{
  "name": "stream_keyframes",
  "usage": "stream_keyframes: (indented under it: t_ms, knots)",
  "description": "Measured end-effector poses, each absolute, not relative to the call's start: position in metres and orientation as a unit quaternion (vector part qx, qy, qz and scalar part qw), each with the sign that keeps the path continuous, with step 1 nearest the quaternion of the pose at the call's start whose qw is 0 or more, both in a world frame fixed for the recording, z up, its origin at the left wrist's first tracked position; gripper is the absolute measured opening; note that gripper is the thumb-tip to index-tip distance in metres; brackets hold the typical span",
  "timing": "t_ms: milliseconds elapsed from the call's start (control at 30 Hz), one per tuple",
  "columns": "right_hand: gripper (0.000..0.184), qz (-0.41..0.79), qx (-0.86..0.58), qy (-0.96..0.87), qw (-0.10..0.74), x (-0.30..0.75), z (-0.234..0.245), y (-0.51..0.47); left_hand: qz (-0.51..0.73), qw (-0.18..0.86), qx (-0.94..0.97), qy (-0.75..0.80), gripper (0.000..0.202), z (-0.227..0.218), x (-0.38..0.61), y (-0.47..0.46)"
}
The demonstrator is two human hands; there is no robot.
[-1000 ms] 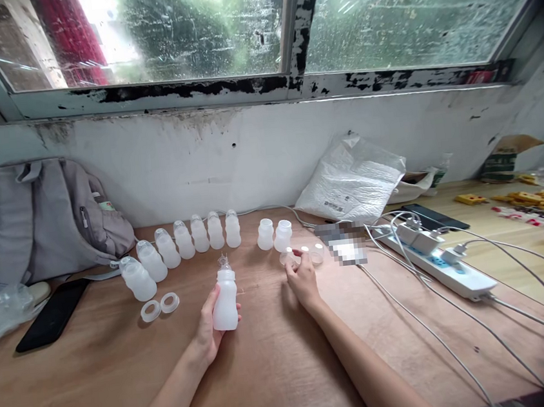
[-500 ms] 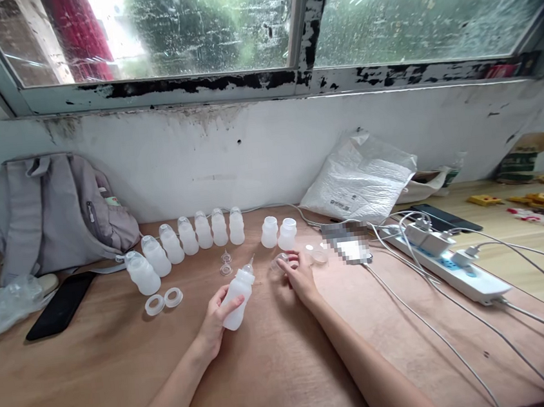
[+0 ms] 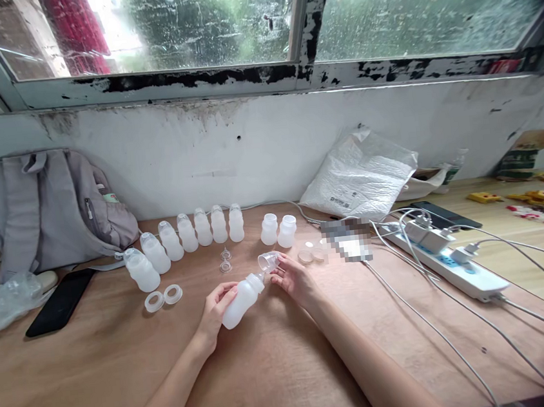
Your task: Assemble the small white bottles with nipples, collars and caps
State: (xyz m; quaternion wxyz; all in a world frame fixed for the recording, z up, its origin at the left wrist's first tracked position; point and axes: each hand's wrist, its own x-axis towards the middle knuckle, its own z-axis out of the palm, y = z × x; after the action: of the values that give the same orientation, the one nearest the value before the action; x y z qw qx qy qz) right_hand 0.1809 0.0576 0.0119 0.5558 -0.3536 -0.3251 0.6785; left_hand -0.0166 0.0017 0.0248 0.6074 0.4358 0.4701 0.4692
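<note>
My left hand (image 3: 218,309) is wrapped round a frosted white baby bottle (image 3: 241,302), which tilts to the right with its nipple end up. Between the fingers of my right hand (image 3: 295,277) is a clear dome-shaped bottle cap (image 3: 269,262), its open side towards the nipple. Cap and nipple are very close; whether they touch I cannot tell. Beyond my hands, two clear nipples (image 3: 225,261) lie on the table. Two white collar rings (image 3: 164,298) rest to the left. Several capped bottles (image 3: 186,232) stand in a curved row, and two uncapped bottles (image 3: 278,230) stand right of them.
Flat clear and white pieces (image 3: 312,252) lie right of my right hand. A power strip (image 3: 448,266) with chargers and cables takes up the right side. A black phone (image 3: 60,303) and grey backpack (image 3: 54,210) are at left. A plastic mailer (image 3: 357,172) leans on the wall.
My right hand has lifted the clear cap from the table and brought it left to the nipple. The bottle in my left hand has tipped further to the right.
</note>
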Motion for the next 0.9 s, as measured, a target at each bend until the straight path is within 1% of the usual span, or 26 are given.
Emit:
stream_keyframes:
  t_ms: [133,333,700,900]
  knots:
    - [0.022,0.695,-0.349,-0.327,0.538,0.177,0.01,0.056,0.483,0.597,0.416,0.488,0.033,0.024,-0.017,0.003]
    - [0.024,0.707,-0.34,-0.364,0.502,0.171,0.004,0.055,0.505,0.562,0.425,0.498,0.033,0.022,-0.018,0.005]
    - [0.027,0.69,-0.334,-0.414,0.492,0.162,0.004,0.045,0.523,0.524,0.423,0.523,0.03,0.024,-0.022,0.007]
    - [0.029,0.719,-0.335,-0.43,0.431,0.164,0.009,0.044,0.515,0.517,0.444,0.52,0.025,0.024,-0.027,0.009]
